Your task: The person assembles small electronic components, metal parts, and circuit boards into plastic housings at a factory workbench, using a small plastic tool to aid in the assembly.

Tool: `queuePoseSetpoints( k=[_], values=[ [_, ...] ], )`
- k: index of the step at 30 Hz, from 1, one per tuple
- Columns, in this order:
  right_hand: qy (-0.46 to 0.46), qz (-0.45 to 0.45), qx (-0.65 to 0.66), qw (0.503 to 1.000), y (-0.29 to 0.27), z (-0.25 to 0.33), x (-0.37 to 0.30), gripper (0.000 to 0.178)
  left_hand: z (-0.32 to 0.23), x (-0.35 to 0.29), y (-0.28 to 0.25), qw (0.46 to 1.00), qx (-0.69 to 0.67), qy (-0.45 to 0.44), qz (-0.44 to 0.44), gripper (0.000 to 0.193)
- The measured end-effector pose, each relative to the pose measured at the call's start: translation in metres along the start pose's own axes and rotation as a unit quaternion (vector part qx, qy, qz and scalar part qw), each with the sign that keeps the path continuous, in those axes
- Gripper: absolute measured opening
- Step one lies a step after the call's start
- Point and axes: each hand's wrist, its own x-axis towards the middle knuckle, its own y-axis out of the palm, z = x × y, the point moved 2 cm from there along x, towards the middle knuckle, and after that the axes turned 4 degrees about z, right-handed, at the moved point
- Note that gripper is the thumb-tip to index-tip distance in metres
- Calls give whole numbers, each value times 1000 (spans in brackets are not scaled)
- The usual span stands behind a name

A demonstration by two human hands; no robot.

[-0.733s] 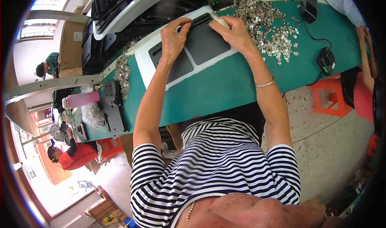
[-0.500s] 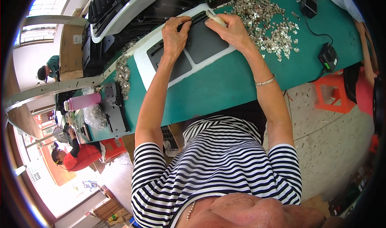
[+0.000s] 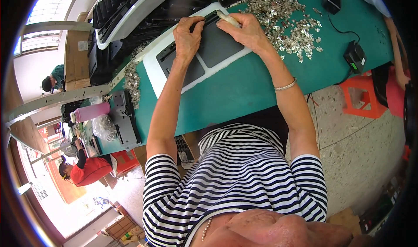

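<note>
Two dark grey plastic panels lie on a white pad (image 3: 152, 73): a left panel (image 3: 193, 72) and a right panel (image 3: 221, 49). My left hand (image 3: 188, 37) is at the far side of the panels, thumb and forefinger pinched near the right panel's recessed far edge. Whatever sits between those fingertips is too small to name. A pale, whitish, stick-like tool (image 3: 229, 19) is gripped in my right hand (image 3: 248, 31), its tip toward the same far edge. The hand hides part of it.
Small silvery metal clips (image 3: 300, 33) are heaped at the right on the green table (image 3: 235, 94); more clips (image 3: 132, 79) lie left. A white bin (image 3: 102, 40) of black parts stands beyond. A black device (image 3: 355, 57) with a cable, a pink bottle (image 3: 91, 112) and other people are around.
The pad, the panels and both hands appear slightly farther left and up in the picture. My right hand still grips the whitish tool; my left still pinches at the far edge.
</note>
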Motion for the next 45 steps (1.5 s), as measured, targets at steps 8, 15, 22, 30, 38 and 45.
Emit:
queuePoseSetpoints(
  k=[8,15,22,30,38,45],
  values=[
    [8,8,2,1000,-1,5,-2,25,3,2,0,1000,16,7,-1,14],
    [-58,-37,8,998,1,0,1,34,8,1,2,1000,-1,5,-10,14],
    [-55,-40,-12,998,0,0,0,33,8,-1,3,1000,-5,-8,-18,14],
    [-9,-39,11,999,-3,6,-2,31,15,-1,3,999,-22,-21,-16,17],
    [5,-37,28,999,-7,2,-1,30,11,-1,5,1000,-16,-20,-18,15],
    [-9,-45,27,999,-8,0,1,36,11,-1,3,999,-39,-27,-24,14]
  ],
)
